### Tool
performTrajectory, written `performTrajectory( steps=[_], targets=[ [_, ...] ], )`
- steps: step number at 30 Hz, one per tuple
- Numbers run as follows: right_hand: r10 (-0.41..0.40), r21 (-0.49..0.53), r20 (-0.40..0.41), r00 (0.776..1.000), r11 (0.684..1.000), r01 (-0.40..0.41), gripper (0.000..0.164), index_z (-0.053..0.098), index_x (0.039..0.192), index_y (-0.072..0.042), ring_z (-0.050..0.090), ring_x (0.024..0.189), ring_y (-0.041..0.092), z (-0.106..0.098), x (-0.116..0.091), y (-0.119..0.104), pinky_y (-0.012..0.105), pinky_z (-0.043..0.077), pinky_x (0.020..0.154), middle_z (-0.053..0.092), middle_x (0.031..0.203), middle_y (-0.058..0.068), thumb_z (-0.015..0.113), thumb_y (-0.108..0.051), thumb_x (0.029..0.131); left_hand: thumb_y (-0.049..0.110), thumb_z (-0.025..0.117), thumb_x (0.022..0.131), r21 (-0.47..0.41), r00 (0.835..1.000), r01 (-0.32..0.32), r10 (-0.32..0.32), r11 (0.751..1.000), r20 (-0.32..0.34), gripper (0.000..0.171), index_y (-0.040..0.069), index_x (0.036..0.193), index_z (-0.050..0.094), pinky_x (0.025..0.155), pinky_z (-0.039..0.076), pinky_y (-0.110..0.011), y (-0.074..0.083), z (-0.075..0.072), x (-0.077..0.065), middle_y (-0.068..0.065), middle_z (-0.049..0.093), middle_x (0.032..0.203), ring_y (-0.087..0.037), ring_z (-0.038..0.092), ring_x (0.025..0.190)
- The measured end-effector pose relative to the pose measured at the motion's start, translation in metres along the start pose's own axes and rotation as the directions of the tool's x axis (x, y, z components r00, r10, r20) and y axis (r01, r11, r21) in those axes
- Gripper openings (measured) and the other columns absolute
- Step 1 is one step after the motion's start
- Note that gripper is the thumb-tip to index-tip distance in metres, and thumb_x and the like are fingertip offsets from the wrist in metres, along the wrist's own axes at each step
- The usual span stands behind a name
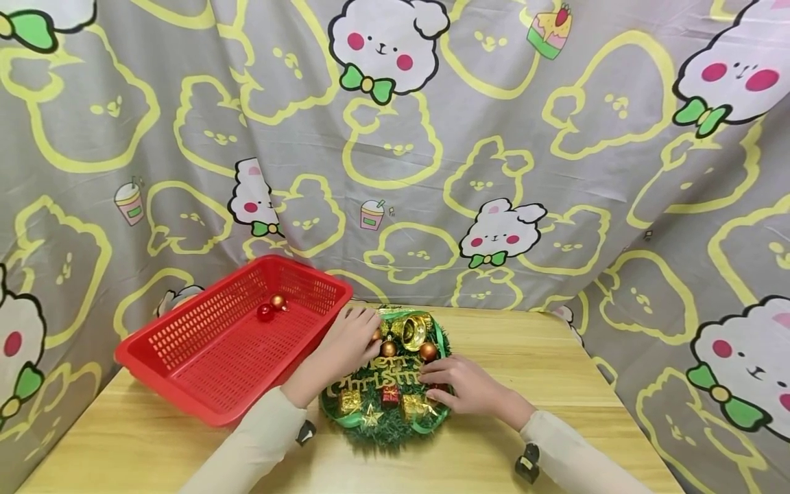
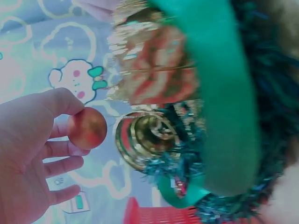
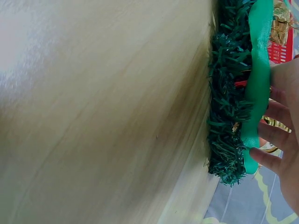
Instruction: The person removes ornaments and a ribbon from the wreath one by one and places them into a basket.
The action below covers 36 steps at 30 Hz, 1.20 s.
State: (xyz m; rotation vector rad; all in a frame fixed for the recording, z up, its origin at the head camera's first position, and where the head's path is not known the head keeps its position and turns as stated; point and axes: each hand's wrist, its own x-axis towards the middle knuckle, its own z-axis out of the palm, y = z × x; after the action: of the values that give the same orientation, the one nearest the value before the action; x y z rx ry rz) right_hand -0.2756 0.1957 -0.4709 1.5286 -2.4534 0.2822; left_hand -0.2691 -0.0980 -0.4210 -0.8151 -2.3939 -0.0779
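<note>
A green tinsel Christmas wreath (image 1: 385,436) lies on the table, with gold "Merry Christmas" lettering (image 1: 376,379), a gold bell (image 1: 413,333), small gift boxes (image 1: 390,396), baubles and green ribbon (image 3: 259,84). Between thumb and fingers, my left hand (image 1: 353,341) pinches a copper-coloured bauble (image 2: 87,128) over the wreath's upper left part. My right hand (image 1: 464,387) rests at the wreath's right side, its fingers extended against the ribbon and tinsel. Something red shows by its fingertips, mostly hidden.
To the left stands a red plastic basket (image 1: 231,418), its near right side close to the wreath. Inside it are a red bauble (image 1: 265,313) and a copper bauble (image 1: 279,301). A patterned curtain (image 1: 401,165) hangs behind the wooden table (image 1: 524,343).
</note>
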Motion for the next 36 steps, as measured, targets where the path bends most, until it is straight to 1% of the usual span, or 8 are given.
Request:
performTrajectory(
  steps=[3,6,12,15,20,26,31,36],
  targets=[
    [-0.001,-0.003,-0.002,1.000,1.000,0.001,0.030,0.075,0.122,-0.016,0.069,0.115,0.020,0.001,0.000,0.001,0.042,0.055,0.095,0.072,0.127,0.004,0.066,-0.032,0.099,0.025,0.076,0.089,0.015,1.000,-0.006,0.006,1.000,-0.008,0.025,0.013,0.098,0.056,0.089,0.047,-0.047,0.000,-0.005,0.008,-0.004,0.060,0.098,-0.026,0.054,0.092],
    [-0.003,-0.003,0.000,1.000,1.000,0.003,0.030,0.075,0.122,-0.016,0.069,0.115,0.020,0.001,-0.001,0.001,0.042,0.055,0.095,0.072,0.127,0.004,0.066,-0.032,0.099,0.024,0.076,0.090,0.016,1.000,-0.008,0.008,1.000,-0.026,0.024,0.013,0.100,0.057,0.087,0.046,-0.045,-0.002,-0.011,0.015,-0.004,0.060,0.098,-0.024,0.050,0.089],
    [0.014,0.006,0.016,1.000,1.000,-0.014,0.030,0.075,0.123,-0.016,0.068,0.116,0.020,-0.001,-0.001,0.001,0.043,0.055,0.097,0.072,0.128,0.004,0.066,-0.032,0.099,0.021,0.072,0.092,0.001,0.999,0.008,-0.008,1.000,-0.051,0.017,0.014,0.101,0.060,0.088,0.046,-0.044,-0.006,-0.028,0.030,-0.002,0.060,0.096,-0.024,0.053,0.091],
    [0.006,0.002,0.011,1.000,1.000,-0.006,0.029,0.075,0.122,-0.016,0.069,0.115,0.020,-0.001,-0.001,0.001,0.042,0.055,0.096,0.072,0.127,0.004,0.067,-0.031,0.099,0.022,0.072,0.092,-0.014,0.999,0.028,-0.029,1.000,-0.043,0.018,0.013,0.102,0.059,0.089,0.046,-0.045,-0.010,-0.040,0.038,-0.002,0.058,0.095,-0.024,0.052,0.091],
    [-0.013,-0.002,-0.014,1.000,1.000,0.013,0.029,0.075,0.121,-0.014,0.070,0.112,0.020,0.000,-0.003,0.002,0.043,0.056,0.093,0.073,0.125,0.005,0.067,-0.030,0.098,0.020,0.068,0.093,-0.058,0.995,0.072,-0.076,0.996,-0.061,0.016,0.012,0.105,0.061,0.093,0.047,-0.048,-0.018,-0.063,0.053,-0.004,0.061,0.099,-0.026,0.054,0.095],
    [0.009,0.005,-0.005,1.000,1.000,-0.008,0.030,0.075,0.123,-0.016,0.069,0.114,0.019,0.001,-0.005,0.002,0.043,0.056,0.094,0.072,0.127,0.004,0.066,-0.032,0.099,0.020,0.064,0.095,-0.094,0.989,0.121,-0.128,0.988,-0.075,0.018,0.010,0.110,0.060,0.100,0.045,-0.051,-0.030,-0.095,0.070,-0.005,0.060,0.101,-0.028,0.054,0.101],
    [0.005,0.009,-0.019,1.000,1.000,-0.005,0.029,0.075,0.122,-0.017,0.069,0.114,0.018,0.002,-0.004,0.002,0.042,0.056,0.094,0.072,0.126,0.003,0.067,-0.032,0.099,0.020,0.063,0.096,-0.071,0.989,0.118,-0.124,0.990,-0.080,0.019,0.009,0.111,0.060,0.101,0.043,-0.052,-0.046,-0.113,0.074,-0.007,0.062,0.105,-0.030,0.052,0.103],
    [-0.002,0.009,-0.017,1.000,1.000,0.002,0.030,0.075,0.122,-0.017,0.069,0.115,0.018,0.002,-0.001,0.002,0.042,0.055,0.095,0.072,0.126,0.003,0.067,-0.033,0.098,0.020,0.065,0.095,-0.024,0.991,0.098,-0.099,0.995,-0.087,0.018,0.009,0.109,0.060,0.100,0.043,-0.054,-0.065,-0.121,0.071,-0.009,0.062,0.104,-0.032,0.053,0.105]
  ],
)
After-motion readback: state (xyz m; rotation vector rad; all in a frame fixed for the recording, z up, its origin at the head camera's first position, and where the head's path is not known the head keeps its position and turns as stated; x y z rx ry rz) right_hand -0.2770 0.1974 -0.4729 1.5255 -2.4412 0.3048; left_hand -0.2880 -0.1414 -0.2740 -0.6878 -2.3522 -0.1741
